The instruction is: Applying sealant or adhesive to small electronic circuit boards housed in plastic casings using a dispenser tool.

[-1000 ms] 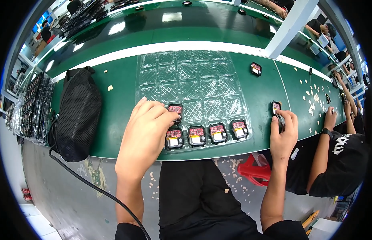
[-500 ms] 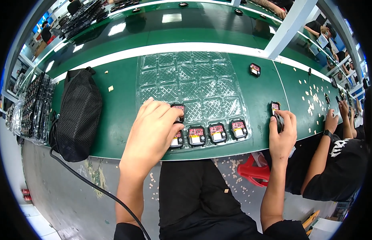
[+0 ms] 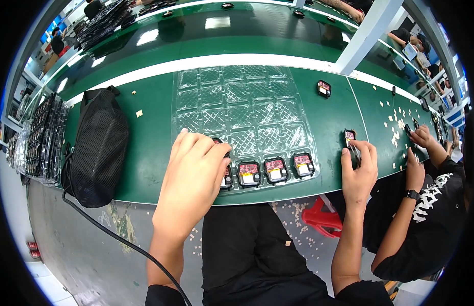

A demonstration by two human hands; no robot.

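Note:
A clear plastic tray (image 3: 240, 130) with square cells lies on the green bench. Three small black cases with red circuit boards, such as the middle case (image 3: 249, 174), sit in its near row, and a further one is partly covered by my left hand (image 3: 193, 171). Thumb and fingers of that hand are closed on another black case (image 3: 220, 141) at the second row's left; most of it is hidden. My right hand (image 3: 360, 171) pinches slim metal tweezers (image 3: 355, 153), right of the tray. Just beyond its fingertips, close to the tweezers, is one more case (image 3: 349, 135).
A black mesh bag (image 3: 101, 148) with a cable lies left, beside stacked trays (image 3: 43, 143). A single case (image 3: 324, 88) rests at the back right. Tan bits (image 3: 395, 127) litter the right bench, where a co-worker's hands (image 3: 420, 140) work. A white post (image 3: 369, 38) stands behind.
My left hand has shifted slightly left and down with its case, which is now more hidden. My right hand stays nearly still. The co-worker's hands have moved, and pieces on the far belt slid left.

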